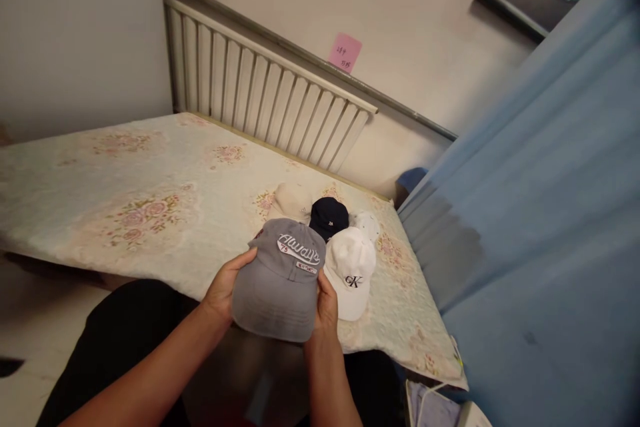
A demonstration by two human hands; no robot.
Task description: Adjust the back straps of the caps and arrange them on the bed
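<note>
I hold a grey baseball cap (283,277) with white "Always" lettering in front of me, brim toward me. My left hand (225,287) grips its left side, fingers curled round the edge. On the right edge of the brim my right hand (326,307) is closed. Just beyond it on the bed lie a white cap (350,270) with a black logo, a dark navy cap (329,217), a beige cap (291,201) and another white cap (367,221).
The caps rest on a floral bedspread (150,193) near the bed's right corner. A white radiator (260,90) runs along the wall behind, with a pink note (345,52) above it. A blue curtain (540,213) fills the right side. My dark-clothed knees are below.
</note>
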